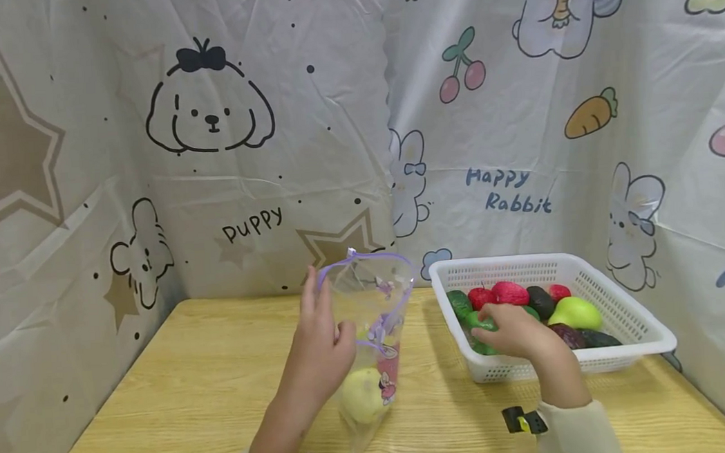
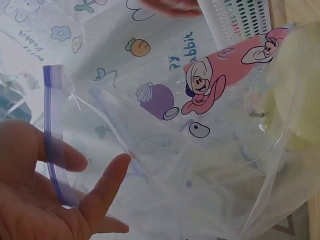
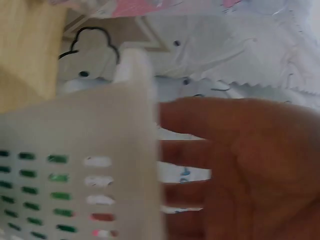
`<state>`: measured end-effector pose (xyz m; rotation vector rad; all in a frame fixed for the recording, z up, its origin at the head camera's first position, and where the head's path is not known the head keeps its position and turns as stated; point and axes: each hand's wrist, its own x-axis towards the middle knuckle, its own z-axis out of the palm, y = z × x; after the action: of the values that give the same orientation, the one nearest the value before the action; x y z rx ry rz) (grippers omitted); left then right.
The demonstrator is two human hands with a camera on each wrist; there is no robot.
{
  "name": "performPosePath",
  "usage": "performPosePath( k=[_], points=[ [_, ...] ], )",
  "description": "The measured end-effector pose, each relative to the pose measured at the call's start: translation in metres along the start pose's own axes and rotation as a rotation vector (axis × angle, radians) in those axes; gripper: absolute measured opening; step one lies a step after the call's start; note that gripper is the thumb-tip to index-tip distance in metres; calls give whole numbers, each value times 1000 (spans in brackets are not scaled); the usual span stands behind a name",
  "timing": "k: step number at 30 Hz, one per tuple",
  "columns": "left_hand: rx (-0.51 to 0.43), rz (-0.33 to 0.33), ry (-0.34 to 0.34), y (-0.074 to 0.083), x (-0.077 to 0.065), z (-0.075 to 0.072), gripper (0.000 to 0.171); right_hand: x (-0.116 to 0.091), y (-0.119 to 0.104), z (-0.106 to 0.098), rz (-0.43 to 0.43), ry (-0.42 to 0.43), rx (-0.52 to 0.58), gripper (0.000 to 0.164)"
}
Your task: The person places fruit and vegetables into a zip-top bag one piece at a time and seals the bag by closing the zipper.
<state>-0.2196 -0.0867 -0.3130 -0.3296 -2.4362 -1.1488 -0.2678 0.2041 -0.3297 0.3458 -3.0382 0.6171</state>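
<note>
A clear zip bag (image 1: 368, 316) with a purple zip edge and cartoon prints stands upright on the table, its mouth wide. Low inside it sits a round pale yellow fruit (image 1: 362, 395). At the left of the bag's mouth is my left hand (image 1: 314, 347), fingers straight along the zip edge (image 2: 50, 115) and thumb spread apart from them. My right hand (image 1: 515, 328) reaches over the near left side of a white basket (image 1: 637, 338), fingertips over green produce (image 1: 482, 320). From the right wrist, the fingers look spread and partly hidden by the basket's wall (image 3: 75, 130).
Also in the basket are red fruits (image 1: 510, 293), a yellow-green pear-shaped fruit (image 1: 576, 314), and dark produce (image 1: 540, 303). The light wooden table (image 1: 222, 374) meets a printed cloth backdrop (image 1: 272, 176) behind and at the sides.
</note>
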Motion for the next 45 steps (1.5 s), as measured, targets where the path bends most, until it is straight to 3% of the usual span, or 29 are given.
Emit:
performPosePath(
  k=[3,6,20,30,39,45],
  points=[
    [10,7,-12,1,0,0,69,3,10,9,35,-140,-55,36],
    [9,6,-26,2,0,0,69,7,17,15,53,-175,-55,38],
    [4,37,-33,2,-1,2,71,16,31,23,73,-171,37,52],
    [-12,3,-49,4,-1,1,70,19,30,25,51,-114,100,37],
    [-68,5,-58,4,-3,3,75,20,27,25,57,-81,161,47],
    [-40,21,-54,4,-3,6,83,19,26,26,60,-63,163,37]
  ],
)
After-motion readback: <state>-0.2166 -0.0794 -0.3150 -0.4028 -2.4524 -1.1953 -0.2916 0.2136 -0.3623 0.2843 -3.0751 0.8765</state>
